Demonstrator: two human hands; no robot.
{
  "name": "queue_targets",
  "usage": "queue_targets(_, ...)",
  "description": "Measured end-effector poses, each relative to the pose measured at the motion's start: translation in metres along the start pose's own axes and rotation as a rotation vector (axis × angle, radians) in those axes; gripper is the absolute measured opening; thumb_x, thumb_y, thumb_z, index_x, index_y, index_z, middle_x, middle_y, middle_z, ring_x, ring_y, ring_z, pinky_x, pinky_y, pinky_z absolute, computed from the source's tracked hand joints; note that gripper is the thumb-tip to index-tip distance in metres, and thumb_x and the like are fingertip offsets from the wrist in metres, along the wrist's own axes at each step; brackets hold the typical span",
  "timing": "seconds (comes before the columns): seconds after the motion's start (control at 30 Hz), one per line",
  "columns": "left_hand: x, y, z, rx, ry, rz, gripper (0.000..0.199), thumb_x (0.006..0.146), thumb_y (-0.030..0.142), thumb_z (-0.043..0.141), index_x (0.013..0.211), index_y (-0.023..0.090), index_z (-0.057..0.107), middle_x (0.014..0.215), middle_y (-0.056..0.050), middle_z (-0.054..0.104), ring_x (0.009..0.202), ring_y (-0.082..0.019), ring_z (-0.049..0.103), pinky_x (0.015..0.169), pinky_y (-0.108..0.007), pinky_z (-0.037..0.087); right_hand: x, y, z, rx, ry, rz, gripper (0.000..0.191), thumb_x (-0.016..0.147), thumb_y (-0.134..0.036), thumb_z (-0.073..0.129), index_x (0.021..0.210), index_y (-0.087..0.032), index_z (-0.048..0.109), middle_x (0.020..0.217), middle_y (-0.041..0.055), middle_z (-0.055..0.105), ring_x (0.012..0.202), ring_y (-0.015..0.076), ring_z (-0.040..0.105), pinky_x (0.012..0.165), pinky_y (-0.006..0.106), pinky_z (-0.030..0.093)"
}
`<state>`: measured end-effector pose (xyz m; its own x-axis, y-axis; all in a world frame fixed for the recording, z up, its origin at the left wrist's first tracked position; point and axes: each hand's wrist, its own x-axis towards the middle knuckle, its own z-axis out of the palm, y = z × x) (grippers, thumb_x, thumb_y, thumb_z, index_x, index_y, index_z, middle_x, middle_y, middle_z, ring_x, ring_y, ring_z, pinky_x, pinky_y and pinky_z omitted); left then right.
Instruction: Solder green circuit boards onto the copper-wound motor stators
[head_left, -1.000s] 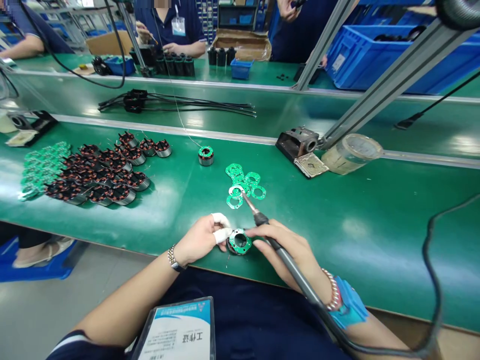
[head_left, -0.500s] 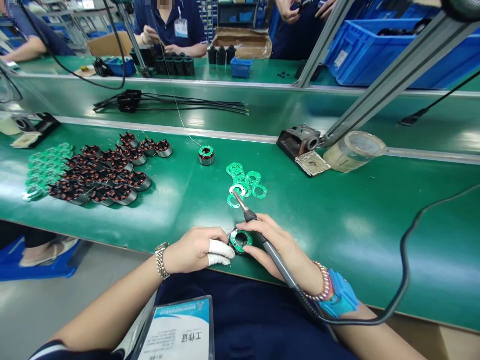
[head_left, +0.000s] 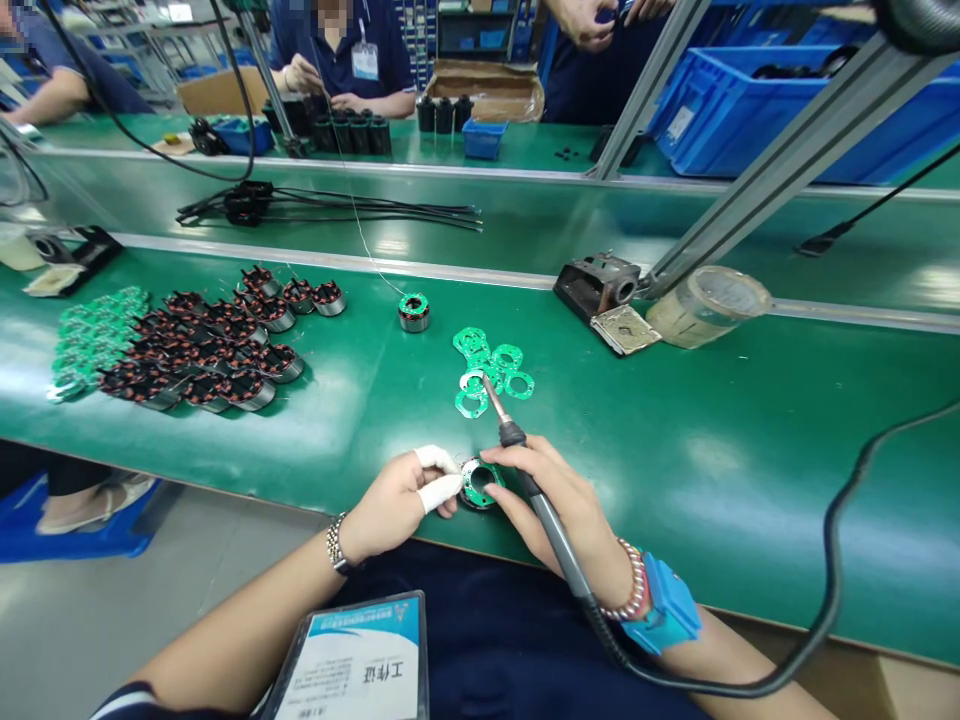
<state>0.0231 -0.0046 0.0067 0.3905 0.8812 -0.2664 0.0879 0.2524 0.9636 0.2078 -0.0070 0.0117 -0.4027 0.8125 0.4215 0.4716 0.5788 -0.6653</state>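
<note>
Two hands on one job here: our left hand (head_left: 394, 503) is curled, its taped fingers (head_left: 439, 488) closed on a stator (head_left: 478, 484) at lower center, while our right hand (head_left: 559, 495) wraps a soldering iron (head_left: 541, 512). Its tip hangs by loose green boards (head_left: 491, 365) mid-frame, off the stator, touching no joint right now.

The left hand (head_left: 397, 500) curls low with its two white-capped fingers (head_left: 439, 490) forward, though its grip is hard to make out from here. Just beside it, the right hand (head_left: 559, 505) bends in a pen-like hold.
</note>
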Motion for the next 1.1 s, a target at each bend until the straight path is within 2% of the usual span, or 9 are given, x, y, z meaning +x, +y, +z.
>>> queue_targets(0.17, 0.001, 0.001, 0.001, -0.072, 0.017, -0.029, 0.019, 0.073, 0.033, 0.060, 0.070, 0.015, 0.052, 0.056, 0.002, 0.055, 0.052, -0.010, 0.053, 0.057, -0.024, 0.044, 0.013, -0.005, 0.006, 0.030, 0.024, -0.146, 0.020, 0.080, -0.007, 0.051, 0.095, -0.021, 0.051, 0.078, 0.0034, 0.059, 0.079, 0.0171, 0.054, 0.067, 0.029, 0.051)
queue_targets(0.37, 0.000, -0.001, 0.002, -0.118, 0.035, -0.026, 0.020, 0.073, 0.033, 0.059, 0.071, 0.015, 0.052, 0.058, 0.001, 0.057, 0.055, -0.011, 0.055, 0.059, -0.025, 0.045, 0.015, 0.000, 0.015, 0.005, -0.012, -0.277, 0.026, 0.079, -0.002, 0.047, 0.098, -0.019, 0.050, 0.071, 0.0029, 0.057, 0.072, 0.0172, 0.050, 0.070, 0.034, 0.049)
queue_targets(0.53, -0.002, 0.000, 0.007, -0.163, 0.084, -0.034, 0.019, 0.074, 0.032, 0.059, 0.069, 0.015, 0.050, 0.056, 0.002, 0.056, 0.055, -0.011, 0.055, 0.060, -0.025, 0.046, 0.012, -0.004, 0.017, 0.010, 0.060, -0.205, 0.023, 0.078, -0.003, 0.048, 0.096, -0.018, 0.051, 0.073, 0.0042, 0.057, 0.073, 0.0174, 0.049, 0.065, 0.032, 0.049)
queue_targets(0.67, -0.001, 0.000, 0.006, -0.172, 0.077, -0.061, 0.016, 0.073, 0.028, 0.059, 0.068, 0.015, 0.050, 0.056, 0.002, 0.057, 0.054, -0.011, 0.055, 0.059, -0.024, 0.045, 0.009, -0.006, 0.001, 0.055, 0.100, -0.097, 0.015, 0.078, -0.006, 0.053, 0.087, -0.018, 0.055, 0.073, 0.0044, 0.058, 0.072, 0.0170, 0.053, 0.060, 0.029, 0.048)
queue_targets(0.77, 0.001, 0.001, 0.005, -0.172, 0.070, -0.086, 0.015, 0.072, 0.027, 0.059, 0.069, 0.015, 0.050, 0.056, 0.002, 0.058, 0.053, -0.010, 0.056, 0.058, -0.024, 0.045, 0.006, -0.006, -0.016, 0.107, 0.074, -0.075, 0.017, 0.079, -0.006, 0.052, 0.090, -0.018, 0.058, 0.067, 0.0022, 0.057, 0.061, 0.0138, 0.051, 0.052, 0.025, 0.045)
queue_targets(0.87, 0.001, 0.002, 0.005, -0.166, 0.075, -0.100, 0.014, 0.072, 0.026, 0.059, 0.069, 0.016, 0.050, 0.055, 0.002, 0.058, 0.053, -0.010, 0.056, 0.058, -0.024, 0.045, 0.002, -0.008, -0.029, 0.132, 0.051, -0.102, 0.026, 0.077, -0.009, 0.056, 0.102, -0.017, 0.057, 0.068, 0.0033, 0.059, 0.059, 0.0140, 0.051, 0.053, 0.027, 0.046)
queue_targets(1.1, 0.000, 0.002, 0.006, -0.121, 0.087, -0.105, 0.012, 0.072, 0.025, 0.057, 0.070, 0.016, 0.050, 0.055, 0.001, 0.059, 0.053, -0.011, 0.057, 0.058, -0.024, 0.046, -0.002, -0.015, -0.039, 0.186, -0.007, -0.060, 0.022, 0.075, -0.004, 0.052, 0.090, -0.017, 0.062, 0.061, 0.0034, 0.058, 0.058, 0.0144, 0.050, 0.051, 0.027, 0.044)
